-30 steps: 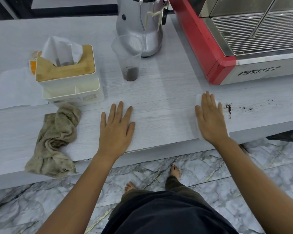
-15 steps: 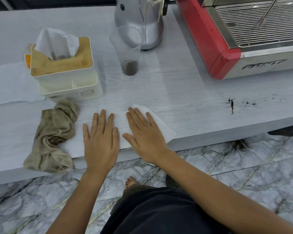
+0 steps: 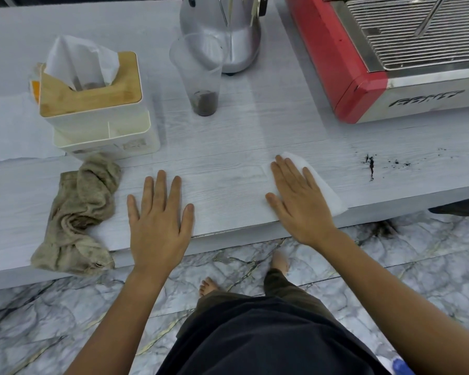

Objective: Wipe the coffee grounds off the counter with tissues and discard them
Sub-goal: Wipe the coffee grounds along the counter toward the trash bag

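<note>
A white tissue [image 3: 326,194] lies flat near the front edge of the pale wood-grain counter [image 3: 228,136]. My right hand [image 3: 298,201] presses down on it with a flat palm and spread fingers, covering most of it. Dark coffee grounds [image 3: 371,167] are smeared and scattered on the counter to the right of the tissue, a short gap away. My left hand [image 3: 157,212] rests flat on the bare counter to the left, holding nothing.
A tissue box [image 3: 92,98] with a wooden lid stands at back left, with a crumpled beige cloth [image 3: 79,212] in front of it. A plastic cup [image 3: 201,77] with grounds stands before a silver grinder [image 3: 222,31]. A red espresso machine [image 3: 363,63] fills the back right.
My right hand slid the tissue left until it was beside my left hand, then back to the right toward the grounds. My left hand shifted only slightly.
</note>
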